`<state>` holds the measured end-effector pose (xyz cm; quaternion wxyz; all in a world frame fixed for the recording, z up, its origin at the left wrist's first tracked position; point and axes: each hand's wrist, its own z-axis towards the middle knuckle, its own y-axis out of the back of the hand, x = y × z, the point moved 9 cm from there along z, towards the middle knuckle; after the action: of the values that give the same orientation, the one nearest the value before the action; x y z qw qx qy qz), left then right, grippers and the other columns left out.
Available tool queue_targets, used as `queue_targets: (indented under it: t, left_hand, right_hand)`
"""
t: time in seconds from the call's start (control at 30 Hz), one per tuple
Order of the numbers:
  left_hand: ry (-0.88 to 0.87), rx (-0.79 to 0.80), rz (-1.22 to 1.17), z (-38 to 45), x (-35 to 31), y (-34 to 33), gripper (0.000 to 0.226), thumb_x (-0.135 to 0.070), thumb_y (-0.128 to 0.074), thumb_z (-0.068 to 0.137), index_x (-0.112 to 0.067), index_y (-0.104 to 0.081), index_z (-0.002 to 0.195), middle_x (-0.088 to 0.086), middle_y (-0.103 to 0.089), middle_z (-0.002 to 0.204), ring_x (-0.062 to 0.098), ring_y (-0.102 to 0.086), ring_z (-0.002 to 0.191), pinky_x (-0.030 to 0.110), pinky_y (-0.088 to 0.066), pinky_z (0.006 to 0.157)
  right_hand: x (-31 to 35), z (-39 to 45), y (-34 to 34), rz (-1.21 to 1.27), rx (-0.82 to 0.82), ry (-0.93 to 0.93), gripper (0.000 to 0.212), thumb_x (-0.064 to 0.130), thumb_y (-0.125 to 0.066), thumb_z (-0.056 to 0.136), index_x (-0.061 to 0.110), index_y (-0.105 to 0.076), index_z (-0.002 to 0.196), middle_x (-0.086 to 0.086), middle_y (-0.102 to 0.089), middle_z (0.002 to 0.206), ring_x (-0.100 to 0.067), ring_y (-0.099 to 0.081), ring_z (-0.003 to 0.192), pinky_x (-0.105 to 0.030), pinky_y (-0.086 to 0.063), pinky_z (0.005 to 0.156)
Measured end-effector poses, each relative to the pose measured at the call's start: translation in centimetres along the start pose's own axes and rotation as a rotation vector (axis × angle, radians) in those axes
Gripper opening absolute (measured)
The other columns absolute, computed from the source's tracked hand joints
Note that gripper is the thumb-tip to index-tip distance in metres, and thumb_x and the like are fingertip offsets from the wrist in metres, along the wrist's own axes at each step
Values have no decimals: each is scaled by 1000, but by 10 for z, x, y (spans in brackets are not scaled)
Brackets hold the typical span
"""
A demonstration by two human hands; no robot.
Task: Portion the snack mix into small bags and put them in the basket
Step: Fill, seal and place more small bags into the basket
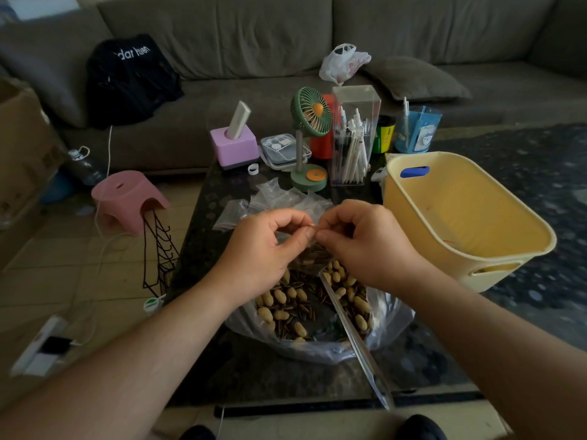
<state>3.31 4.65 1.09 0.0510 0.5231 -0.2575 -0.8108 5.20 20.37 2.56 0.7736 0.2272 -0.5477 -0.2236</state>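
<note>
Over the middle of the dark bench point(222, 373), the person's two hands meet above a big clear bag of snack mix point(305, 312), which lies open and slumped on the bench, full of peanuts in the shell and striped sunflower seeds. The left hand point(263, 246) and the right hand point(365, 242) each have their fingers curled, thumb and forefinger pinching the red-lined top edge of a small bag point(309, 249) held between them; its clear body hangs down with dark seeds showing inside, just above the big bag. Whether its seal is pressed closed I cannot tell. A long clear strip point(355, 341) slants across the big bag toward the near edge of the bench. Just beyond the hands lies a loose heap of empty small bags point(273, 201). To the right, near the right hand but apart from it, stands the yellow basket point(495, 249), a blue clip point(414, 171) on its far rim. Farther back on the bench are a green desk fan point(309, 138), a clear pen holder point(354, 134) and a lilac box point(234, 147), with a grey sofa point(254, 33) behind.
</note>
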Motion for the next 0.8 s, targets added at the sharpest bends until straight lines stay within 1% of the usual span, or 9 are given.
queue_targets:
  t: [0.13, 0.23, 0.37, 0.43, 0.5, 0.6, 0.63, 0.73, 0.8]
  left_hand:
    - [-16, -38, 51, 1, -2, 8, 14, -18, -75, 97, -32, -77, 98, -15, -75, 91, 7, -72, 89, 18, -56, 78]
    - [32, -41, -13, 1, 2, 7, 13, -17, -77, 95, -29, -78, 99, -13, -77, 91, 6, -72, 87, 17, -55, 77]
    - [237, -13, -403, -4, 12, -12, 13, -15, -65, 101, -17, -74, 110, -2, -80, 97, 11, -75, 93, 24, -59, 80]
    - [398, 62, -641, -9, 17, -28, 28, -30, -61, 98, -16, -70, 122, 4, -79, 105, 21, -76, 101, 35, -62, 83]
    - [481, 201, -725, -15, 15, -44, 44, -39, -60, 94, -11, -66, 127, 10, -77, 107, 25, -75, 99, 40, -63, 81]
    - [469, 263, -701, -15, 12, -51, 52, -34, -65, 91, 5, -64, 125, 19, -73, 104, 25, -74, 89, 34, -63, 73]
    - [471, 260, -713, -14, 12, -53, 50, -31, -67, 90, 6, -64, 124, 20, -72, 103, 25, -74, 89, 34, -63, 74]
    - [436, 261, -722, -8, 6, -55, 40, -20, -70, 85, -2, -68, 120, 16, -75, 105, 28, -74, 96, 38, -65, 83]
    - [389, 231, -718, 1, -4, -53, 37, -15, -71, 84, -5, -69, 119, 11, -77, 104, 26, -75, 95, 36, -65, 82]
  right_hand:
    - [1, -2, -3, 43, 84, -5, 8, 28, -80, 89, 28, -74, 94, 10, -71, 81, -3, -68, 77, -18, -56, 68]
    - [8, -1, -2, 4, 66, 60, 9, 26, -79, 91, 31, -72, 89, 12, -68, 76, -2, -66, 75, -15, -52, 65]
    - [10, 2, 1, 1, 22, 95, 21, 22, -76, 94, 35, -64, 82, 17, -64, 71, 1, -61, 70, -10, -43, 61]
    - [10, 3, 4, 46, 30, 86, 20, 22, -72, 97, 33, -63, 83, 21, -63, 69, 2, -59, 65, -11, -42, 59]
    - [10, 5, 8, 55, 36, 94, 14, 22, -68, 100, 28, -63, 88, 14, -63, 70, -1, -57, 64, -14, -43, 58]
    - [11, 9, 17, 21, 22, 117, 11, 23, -67, 100, 25, -62, 91, 6, -63, 74, -5, -54, 65, -29, -48, 62]
    - [12, 9, 20, 4, 10, 123, 11, 23, -67, 100, 26, -61, 91, 6, -62, 73, -6, -54, 64, -30, -48, 62]
    - [15, 9, 33, -37, -30, 130, 11, 28, -66, 100, 30, -61, 91, 7, -63, 72, -7, -58, 66, -29, -49, 62]
    - [11, 10, 46, 26, -60, 89, 8, 36, -64, 101, 32, -62, 94, 2, -64, 74, -8, -59, 67, -35, -51, 64]
